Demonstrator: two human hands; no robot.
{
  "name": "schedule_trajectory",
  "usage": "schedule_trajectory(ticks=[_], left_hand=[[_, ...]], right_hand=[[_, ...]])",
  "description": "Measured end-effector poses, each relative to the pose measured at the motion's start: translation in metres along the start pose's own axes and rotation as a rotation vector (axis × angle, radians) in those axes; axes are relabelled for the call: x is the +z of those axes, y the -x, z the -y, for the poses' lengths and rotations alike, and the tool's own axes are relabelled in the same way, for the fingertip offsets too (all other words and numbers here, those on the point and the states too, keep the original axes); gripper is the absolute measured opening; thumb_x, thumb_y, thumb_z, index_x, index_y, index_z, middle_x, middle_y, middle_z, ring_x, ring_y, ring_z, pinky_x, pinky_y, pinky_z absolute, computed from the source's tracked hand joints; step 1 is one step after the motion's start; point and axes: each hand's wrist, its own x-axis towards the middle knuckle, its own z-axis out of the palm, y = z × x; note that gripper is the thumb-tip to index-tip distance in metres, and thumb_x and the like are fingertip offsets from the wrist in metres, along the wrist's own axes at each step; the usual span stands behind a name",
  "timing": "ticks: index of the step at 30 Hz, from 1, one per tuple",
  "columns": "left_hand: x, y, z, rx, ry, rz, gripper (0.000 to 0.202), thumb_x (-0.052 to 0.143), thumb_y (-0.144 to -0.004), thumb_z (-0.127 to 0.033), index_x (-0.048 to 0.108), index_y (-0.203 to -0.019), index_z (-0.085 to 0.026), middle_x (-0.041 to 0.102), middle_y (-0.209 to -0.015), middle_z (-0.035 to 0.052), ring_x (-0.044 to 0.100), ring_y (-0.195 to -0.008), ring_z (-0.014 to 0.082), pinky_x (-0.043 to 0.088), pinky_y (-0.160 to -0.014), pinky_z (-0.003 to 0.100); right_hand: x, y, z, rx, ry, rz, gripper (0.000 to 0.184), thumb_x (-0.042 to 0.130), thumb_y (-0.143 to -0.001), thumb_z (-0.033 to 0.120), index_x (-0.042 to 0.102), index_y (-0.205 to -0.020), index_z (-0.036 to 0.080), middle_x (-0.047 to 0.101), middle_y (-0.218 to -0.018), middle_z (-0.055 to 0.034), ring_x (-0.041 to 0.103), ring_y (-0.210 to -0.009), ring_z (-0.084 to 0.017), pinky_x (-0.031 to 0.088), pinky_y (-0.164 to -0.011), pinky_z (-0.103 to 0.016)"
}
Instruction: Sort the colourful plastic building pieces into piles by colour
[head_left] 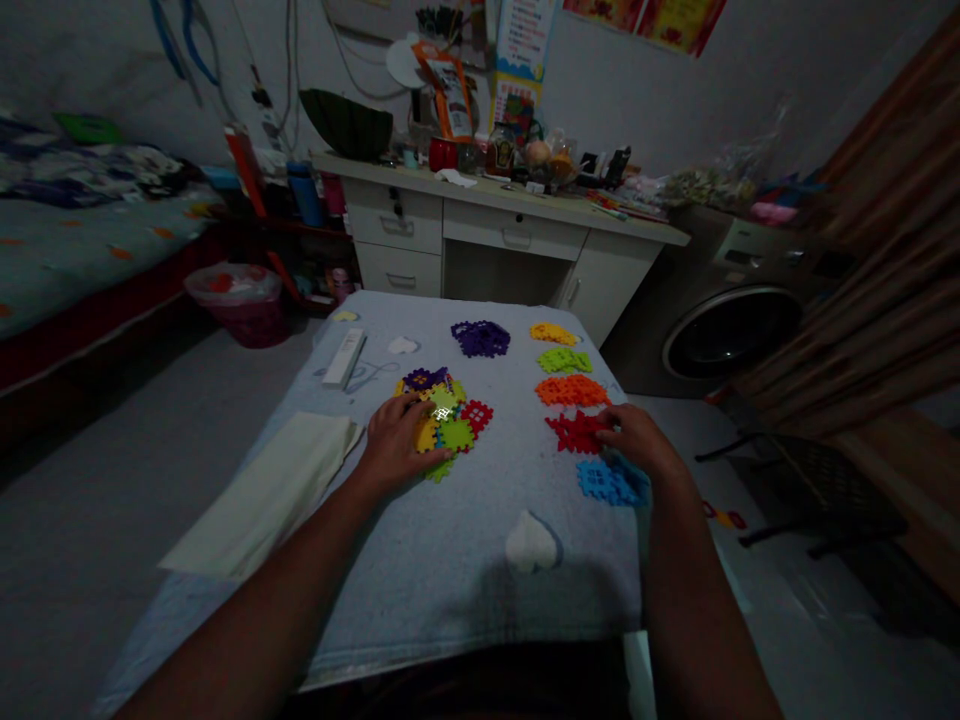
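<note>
A mixed pile of plastic interlocking building pieces [456,434], in yellow, green, red, purple and blue, lies left of the table's middle. My left hand [396,440] rests against its left side, thumb and fingers spread apart around the near and far edges. My right hand [637,438] is at the right end of a red heap of pieces [574,433], thumb and fingertips closed on a red piece there. Beyond it are orange [571,391], green [564,360] and yellow [553,333] heaps. Blue pieces [604,482] lie just below my right hand. A purple heap [480,338] sits farther back.
A folded pale cloth [270,490] and a white power strip [344,358] lie on the table's left side. The cloth-covered table [480,590] faces a white desk [405,215] crowded with things. A washing machine [720,300] stands right, a pink bin [240,310] left.
</note>
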Motion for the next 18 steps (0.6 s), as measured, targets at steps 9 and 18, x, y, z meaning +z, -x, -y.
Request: schedule_trajectory(ticks=[9,18], left_hand=[[-0.001,-0.001,-0.002,-0.005,-0.001,0.000,0.067,0.075,-0.069,-0.055,0.054,-0.127,-0.027,0.046,-0.140,0.0116,0.041,-0.131,0.0377,0.034,-0.108,0.056],[-0.004,0.000,-0.007,-0.007,0.006,0.012,0.067,0.073,-0.071,-0.055,0.055,-0.128,-0.025,0.045,-0.141,0.0129,0.040,-0.132,0.0389,0.033,-0.108,0.058]], right_hand=[[-0.004,0.001,0.020,0.052,0.101,-0.030,0.011,0.069,-0.074,0.017,0.074,-0.084,0.020,0.069,-0.090,-0.0063,0.060,-0.088,-0.021,0.040,-0.082,-0.030],[0.031,-0.019,0.109,-0.239,0.005,0.048,0.028,0.064,-0.085,0.021,0.069,-0.113,0.019,0.067,-0.117,-0.0108,0.055,-0.113,-0.025,0.038,-0.100,-0.039]])
